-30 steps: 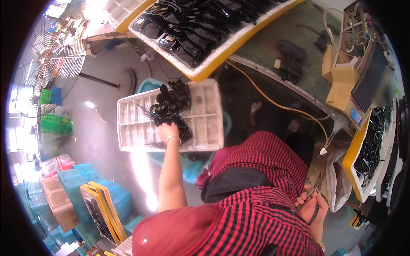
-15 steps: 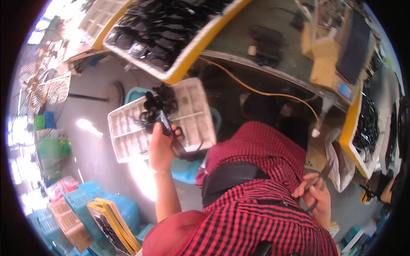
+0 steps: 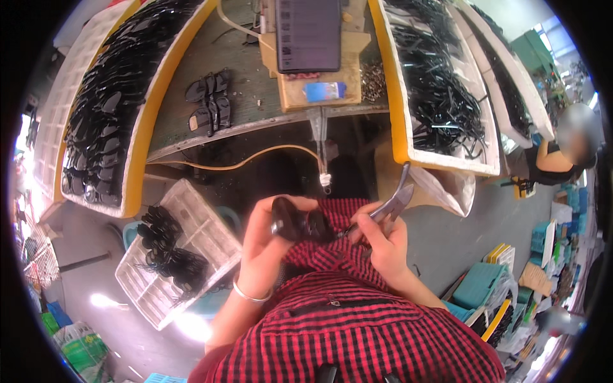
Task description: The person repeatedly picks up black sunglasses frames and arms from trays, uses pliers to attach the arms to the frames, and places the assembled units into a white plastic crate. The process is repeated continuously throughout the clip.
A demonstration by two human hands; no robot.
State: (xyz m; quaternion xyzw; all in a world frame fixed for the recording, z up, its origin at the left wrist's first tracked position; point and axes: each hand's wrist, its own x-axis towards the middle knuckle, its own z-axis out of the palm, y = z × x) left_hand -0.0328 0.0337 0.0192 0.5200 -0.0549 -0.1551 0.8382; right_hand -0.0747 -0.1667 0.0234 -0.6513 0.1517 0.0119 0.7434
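Note:
My left hand point(image 3: 268, 246) holds a black sunglasses front point(image 3: 299, 223) up over my lap, fingers curled around its left lens. My right hand point(image 3: 382, 241) grips metal pliers point(image 3: 391, 205), whose jaws point left and touch the frame's right end. Both hands sit above my red checked shirt. A silver bangle point(image 3: 250, 295) circles my left wrist. To my lower left, a white compartment tray point(image 3: 191, 255) carries a pile of black frames point(image 3: 167, 252).
A workbench point(image 3: 255, 83) ahead bears a few loose black frames point(image 3: 209, 103) and a dark device on a wooden block point(image 3: 313, 38). Yellow-rimmed trays of black parts flank it at left point(image 3: 105, 102) and right point(image 3: 440, 96). Another person point(image 3: 562, 153) sits far right.
My left hand has lifted a black frame from the white tray up to my lap. My right hand has brought the pliers to it. My view has swung toward the bench.

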